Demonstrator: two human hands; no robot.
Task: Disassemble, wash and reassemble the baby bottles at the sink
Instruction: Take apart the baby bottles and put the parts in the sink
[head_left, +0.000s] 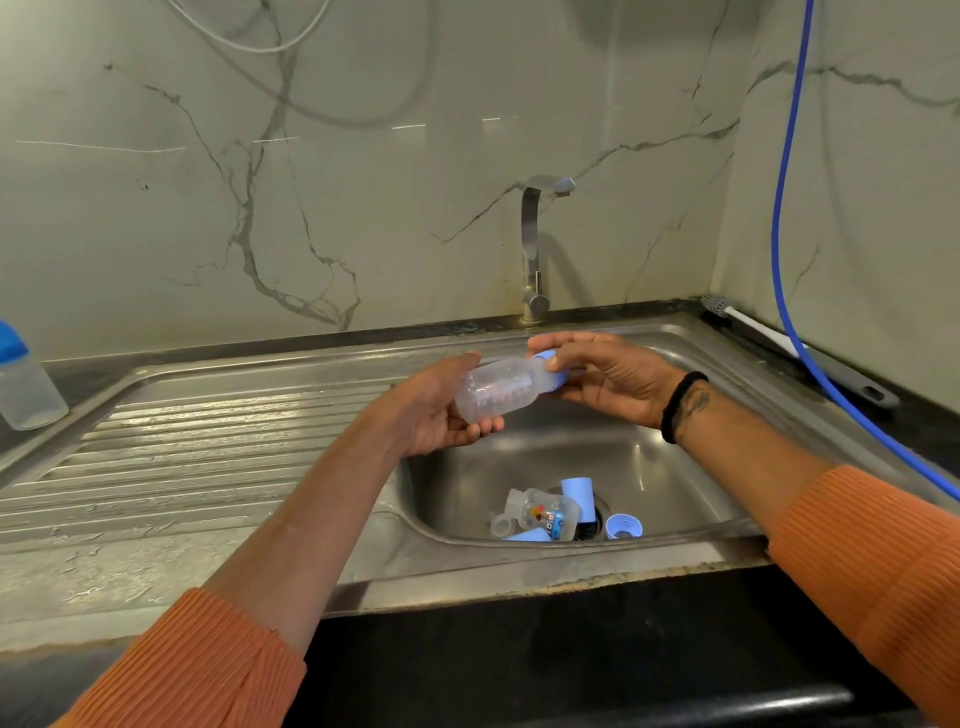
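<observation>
A clear baby bottle (497, 391) lies sideways in the air above the sink basin (665, 457). My left hand (434, 410) cradles its base end, fingers curled under it. My right hand (605, 376) grips the blue collar (545, 358) at the bottle's neck. Down in the basin by the drain lie a second clear bottle with a cartoon print (545, 514), a blue cap (577, 496), a blue ring (623, 526), another blue piece (527, 535) and a clear teat (501, 524).
The tap (535, 244) stands behind the basin, with no water seen running. A wet ribbed drainboard (208, 441) lies left. Another bottle with a blue cap (23, 379) stands far left. At the right lie a bottle brush (753, 327) and a blue hose (789, 260).
</observation>
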